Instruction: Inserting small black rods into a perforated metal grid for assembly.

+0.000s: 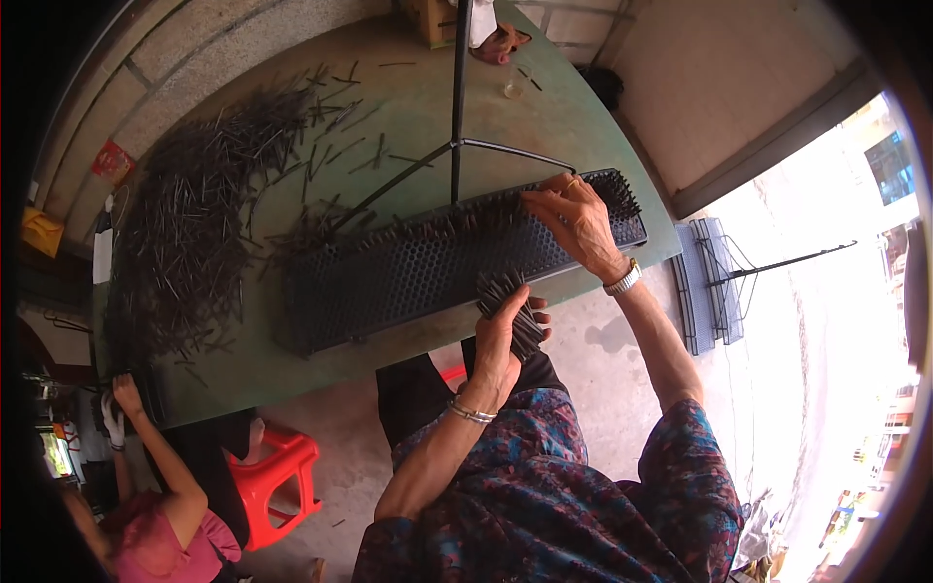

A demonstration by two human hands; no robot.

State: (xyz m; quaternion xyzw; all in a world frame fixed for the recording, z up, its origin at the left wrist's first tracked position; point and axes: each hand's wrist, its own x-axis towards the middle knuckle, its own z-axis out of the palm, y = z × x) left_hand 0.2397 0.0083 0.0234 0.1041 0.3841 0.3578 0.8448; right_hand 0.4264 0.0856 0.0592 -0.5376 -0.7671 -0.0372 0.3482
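A long dark rack (389, 290) full of small round holes lies slantwise across the near part of the table. Thin dark sticks (622, 189) stand packed in its right end and along its far side. My left hand (499, 335) is closed round a bundle of similar dark sticks (526, 330) at the rack's near edge. Over the right part of the rack, my right hand (578, 222) has its fingertips pinched together among the standing sticks. Whatever sits between those fingertips is too small to make out.
A big heap of loose dark sticks (194, 214) covers the left of the green table (554, 136). A thin metal pole stand (457, 107) rises behind the rack. At the left, another person (160, 530) works by a red stool (282, 486). Another rack (709, 282) stands beyond the right edge.
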